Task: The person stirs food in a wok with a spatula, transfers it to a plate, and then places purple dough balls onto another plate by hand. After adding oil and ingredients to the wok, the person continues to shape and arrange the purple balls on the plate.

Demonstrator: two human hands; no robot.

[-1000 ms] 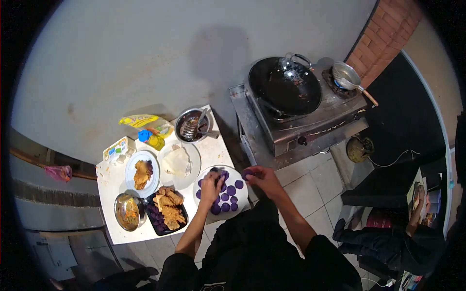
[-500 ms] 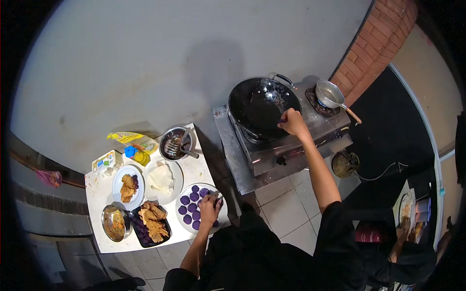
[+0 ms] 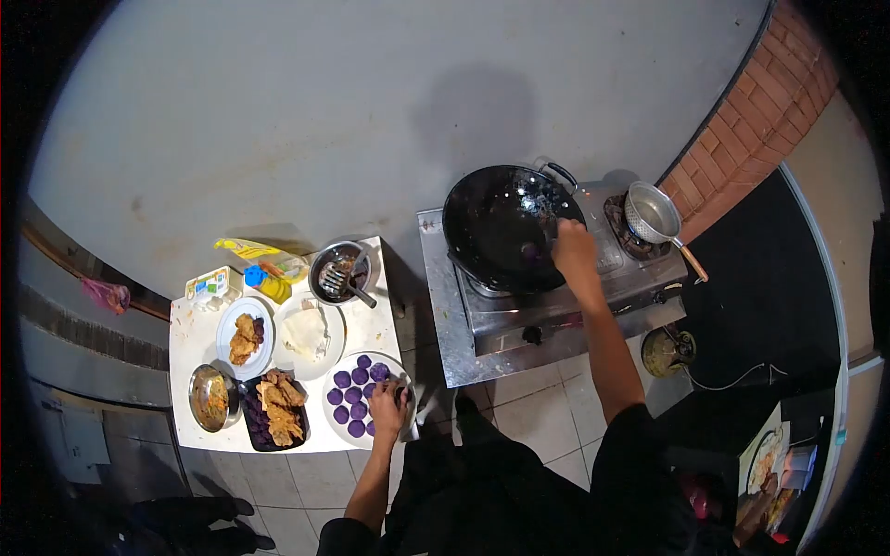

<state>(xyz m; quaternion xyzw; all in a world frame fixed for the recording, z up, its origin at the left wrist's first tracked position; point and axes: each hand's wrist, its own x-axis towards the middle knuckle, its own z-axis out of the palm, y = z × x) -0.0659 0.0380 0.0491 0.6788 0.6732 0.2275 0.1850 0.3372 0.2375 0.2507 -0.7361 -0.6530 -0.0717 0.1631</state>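
My right hand [image 3: 576,250] is over the right side of a large black wok [image 3: 496,218]. A round purple ball [image 3: 529,250] shows in the wok just left of the fingers, apart from them. Those fingers look loosened, though they are partly blurred. My left hand [image 3: 387,408] rests at the right side of a white plate [image 3: 345,437] covered with several purple balls [image 3: 342,378]. Its fingers are curled round something dark that I cannot make out.
The wok stands on a metal gas stove [image 3: 445,343], beside a small saucepan [image 3: 654,213]. On the white table [image 3: 199,440] are a bowl with utensils [image 3: 340,273], a plate of wrappers [image 3: 306,334], fried food [image 3: 281,408] and an oil bottle [image 3: 269,283]. A person's shoes [image 3: 246,524] show lower left.
The purple ball at my right fingertips has come away from them and is now over the wok's inside. My left hand stays at the plate. The whole view has shifted slightly.
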